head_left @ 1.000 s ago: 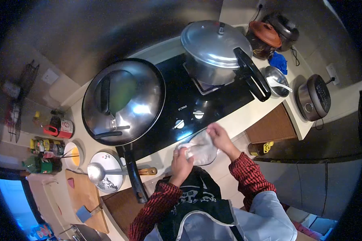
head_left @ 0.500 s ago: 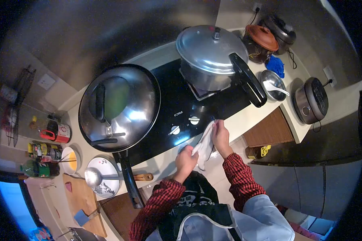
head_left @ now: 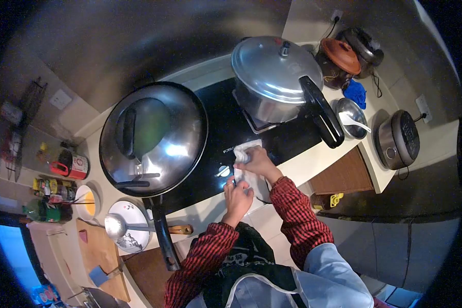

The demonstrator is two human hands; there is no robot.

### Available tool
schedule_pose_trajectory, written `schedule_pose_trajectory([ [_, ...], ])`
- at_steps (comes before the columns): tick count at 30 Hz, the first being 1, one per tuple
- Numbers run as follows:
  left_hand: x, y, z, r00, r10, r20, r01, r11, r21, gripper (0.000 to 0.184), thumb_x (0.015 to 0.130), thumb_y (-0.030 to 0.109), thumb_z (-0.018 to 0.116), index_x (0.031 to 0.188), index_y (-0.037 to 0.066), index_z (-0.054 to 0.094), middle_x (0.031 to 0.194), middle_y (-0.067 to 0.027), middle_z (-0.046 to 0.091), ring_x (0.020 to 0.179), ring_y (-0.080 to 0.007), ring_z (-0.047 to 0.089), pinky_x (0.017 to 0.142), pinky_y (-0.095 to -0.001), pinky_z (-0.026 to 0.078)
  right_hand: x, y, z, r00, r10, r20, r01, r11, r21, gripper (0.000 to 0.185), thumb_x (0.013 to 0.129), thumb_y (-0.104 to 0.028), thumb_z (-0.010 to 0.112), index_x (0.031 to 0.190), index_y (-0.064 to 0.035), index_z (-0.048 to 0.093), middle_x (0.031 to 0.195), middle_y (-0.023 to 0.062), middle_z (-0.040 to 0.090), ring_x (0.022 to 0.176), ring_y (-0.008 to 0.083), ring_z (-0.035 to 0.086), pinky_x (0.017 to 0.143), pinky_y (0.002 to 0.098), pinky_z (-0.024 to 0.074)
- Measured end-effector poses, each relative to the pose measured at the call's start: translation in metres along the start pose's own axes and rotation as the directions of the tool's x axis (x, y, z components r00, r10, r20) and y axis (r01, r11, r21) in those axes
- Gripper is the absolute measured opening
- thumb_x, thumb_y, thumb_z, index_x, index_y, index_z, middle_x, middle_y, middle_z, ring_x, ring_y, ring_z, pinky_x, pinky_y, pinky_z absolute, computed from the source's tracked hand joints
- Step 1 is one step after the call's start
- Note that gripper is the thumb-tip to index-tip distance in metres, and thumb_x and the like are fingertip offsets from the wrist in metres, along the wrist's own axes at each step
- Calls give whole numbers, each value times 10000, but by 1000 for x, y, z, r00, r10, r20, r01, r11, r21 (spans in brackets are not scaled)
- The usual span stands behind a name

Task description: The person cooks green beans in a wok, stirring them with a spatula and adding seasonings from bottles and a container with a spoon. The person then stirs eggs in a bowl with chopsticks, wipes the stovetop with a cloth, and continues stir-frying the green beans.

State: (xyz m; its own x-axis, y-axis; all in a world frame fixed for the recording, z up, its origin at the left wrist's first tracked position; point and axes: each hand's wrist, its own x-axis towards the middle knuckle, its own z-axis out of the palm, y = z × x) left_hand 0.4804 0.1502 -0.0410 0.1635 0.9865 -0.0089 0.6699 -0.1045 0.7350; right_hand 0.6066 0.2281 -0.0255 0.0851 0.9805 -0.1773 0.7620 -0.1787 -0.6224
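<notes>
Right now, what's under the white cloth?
Around the white cloth I see black stovetop, pale counter and one knob; what's directly underneath is covered, so I can't tell.

You are wearing sleeves (head_left: 299,218) of red and black check, light-blue clothing (head_left: 334,274), and one black apron (head_left: 247,244) with whitish edging.

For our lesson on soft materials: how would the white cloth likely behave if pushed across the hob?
The white cloth is probably floppy: it bunches into folds around the right hand. Pushed, it would likely crumple rather than roll. It may slide fairly easily, since the hob looks glossy and smooth.
</notes>
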Motion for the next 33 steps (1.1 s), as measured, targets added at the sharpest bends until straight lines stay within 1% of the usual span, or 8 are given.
schedule_pose_trajectory([
  [7, 10, -1, 10, 998, 64, 18, -64, 998, 11, 171, 648, 164, 616, 748, 46, 543, 838, -191, 534, 989, -332, 423, 838, -396, 363, -10, 19, 6, 948, -264, -177, 257, 965, -59, 227, 653, -129, 646, 820, 7, 576, 836, 174, 513, 793, 338, 529, 686, 379, 440],
  [16, 12, 14, 8, 985, -88, 152, 89, 996, -5, 162, 646, 160, 594, 714, 29, 526, 816, -171, 537, 820, -315, 502, 691, -391, 428, -13, 13, 12, 930, -278, -242, 248, 958, -147, 237, 644, -45, 590, 872, 10, 555, 880, 172, 523, 831, 323, 521, 719, 364, 445],
  [22, 9, 14, 15, 995, -91, 42, 93, 995, -39, 416, 646, 154, 614, 985, -4, 433, 828, -188, 536, 802, -321, 525, 714, -404, 425, -27, 22, 11, 942, -163, -293, 174, 985, 15, 266, 637, 24, 546, 903, 21, 537, 890, 205, 504, 808, 373, 509, 700, 397, 432],
  [26, 12, 5, 29, 955, -284, 82, 296, 920, -259, 536, 661, 171, 637, 1099, -22, 395, 808, -156, 579, 722, -263, 569, 665, -342, 449, -43, 36, 0, 927, -162, -340, 159, 987, -36, 227, 650, 8, 551, 876, 19, 561, 822, 212, 541, 751, 377, 536, 666, 383, 446],
  [28, 12, 8, 34, 915, -216, 342, 329, 890, -316, 420, 656, 171, 641, 1002, -12, 488, 763, -123, 597, 675, -234, 578, 627, -326, 456, -58, 44, -4, 933, 69, -352, -17, 989, 148, 203, 681, -25, 558, 875, 33, 572, 761, 186, 586, 676, 312, 578, 618, 346, 458],
  [30, 4, 30, 19, 954, -176, 243, 244, 927, -285, 308, 674, 146, 623, 927, -8, 535, 753, -99, 606, 663, -187, 581, 611, -294, 455, -66, 58, -1, 910, 312, -274, -160, 873, 460, 171, 709, -74, 581, 845, 28, 584, 706, 147, 604, 601, 208, 579, 575, 301, 450],
  [32, -7, 34, 12, 961, -113, 253, 212, 887, -410, 306, 679, 145, 596, 965, 57, 532, 751, -94, 596, 715, -247, 586, 656, -345, 456, -71, 58, 3, 924, 312, -223, -153, 832, 533, 172, 711, -75, 584, 850, 28, 589, 792, 130, 608, 669, 133, 558, 596, 265, 444],
  [33, -14, 26, 12, 976, -90, 199, 181, 840, -512, 262, 695, 87, 576, 947, 39, 523, 736, -86, 586, 661, -206, 576, 610, -304, 449, -72, 49, 6, 949, 154, -274, 20, 839, 543, 184, 711, -67, 582, 865, 34, 586, 848, 136, 600, 723, 148, 561, 625, 264, 446],
])
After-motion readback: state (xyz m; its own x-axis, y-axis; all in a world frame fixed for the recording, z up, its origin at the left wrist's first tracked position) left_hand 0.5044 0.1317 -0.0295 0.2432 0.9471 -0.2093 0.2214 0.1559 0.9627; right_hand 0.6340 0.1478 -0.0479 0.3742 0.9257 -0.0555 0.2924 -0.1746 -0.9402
